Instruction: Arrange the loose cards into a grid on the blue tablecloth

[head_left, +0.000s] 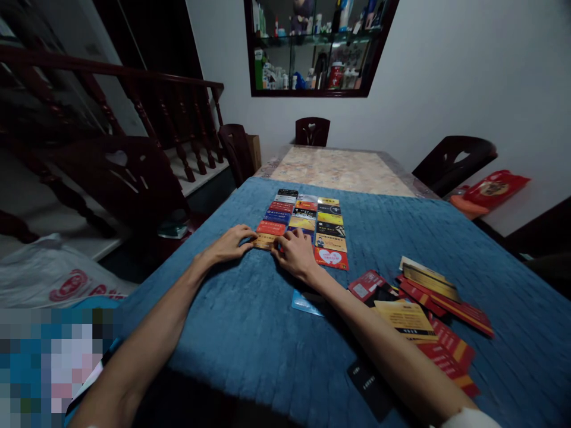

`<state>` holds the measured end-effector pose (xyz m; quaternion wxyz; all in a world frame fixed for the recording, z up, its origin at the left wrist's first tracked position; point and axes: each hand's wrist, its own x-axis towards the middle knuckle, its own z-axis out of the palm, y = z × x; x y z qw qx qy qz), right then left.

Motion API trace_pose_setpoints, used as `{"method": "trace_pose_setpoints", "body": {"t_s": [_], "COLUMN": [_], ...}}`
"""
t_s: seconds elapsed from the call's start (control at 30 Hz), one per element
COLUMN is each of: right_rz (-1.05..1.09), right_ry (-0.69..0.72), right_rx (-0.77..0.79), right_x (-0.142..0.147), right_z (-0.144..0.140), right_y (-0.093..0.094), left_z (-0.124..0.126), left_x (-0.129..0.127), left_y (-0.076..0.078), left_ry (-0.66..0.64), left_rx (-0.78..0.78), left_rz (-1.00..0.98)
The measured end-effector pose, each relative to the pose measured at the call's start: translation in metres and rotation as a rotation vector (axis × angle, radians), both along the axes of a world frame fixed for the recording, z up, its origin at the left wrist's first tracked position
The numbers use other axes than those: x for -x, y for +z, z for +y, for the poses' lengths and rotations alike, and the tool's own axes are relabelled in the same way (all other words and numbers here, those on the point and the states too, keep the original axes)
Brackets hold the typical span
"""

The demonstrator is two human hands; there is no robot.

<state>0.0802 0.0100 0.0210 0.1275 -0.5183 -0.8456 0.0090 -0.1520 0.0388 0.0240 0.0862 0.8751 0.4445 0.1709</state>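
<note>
Several coloured cards [312, 223] lie in three neat columns on a blue quilted cloth [232, 333]. My left hand [232, 244] rests flat at the near left corner of the grid, fingertips on a tan card [264, 241]. My right hand [297, 252] lies palm down beside it, fingers on the near end of the middle column. A red card with a white heart [331, 258] sits just right of my right hand. Neither hand lifts anything.
A loose pile of red and yellow cards [428, 309] spreads at the right. A light blue card [306, 303] and a black card [370, 386] lie under my right forearm. Dark wooden chairs [452, 157] surround the table; a stair railing [134, 95] stands at left.
</note>
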Motion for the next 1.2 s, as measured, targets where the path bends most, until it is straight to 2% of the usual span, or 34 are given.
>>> {"method": "trace_pose_setpoints", "body": {"t_s": [0.93, 1.2], "right_rz": [-0.051, -0.06], "right_ry": [0.104, 0.109], "right_rx": [-0.14, -0.136], "right_x": [0.0017, -0.0001], "right_z": [0.002, -0.0016], "right_y": [-0.0042, 0.0029], "left_z": [0.0013, 0.0016], "left_x": [-0.0015, -0.0003], "left_y": [-0.0032, -0.004], "left_ry": [0.028, 0.022], "left_rx": [-0.031, -0.056], "left_rz": [0.002, 0.002]}}
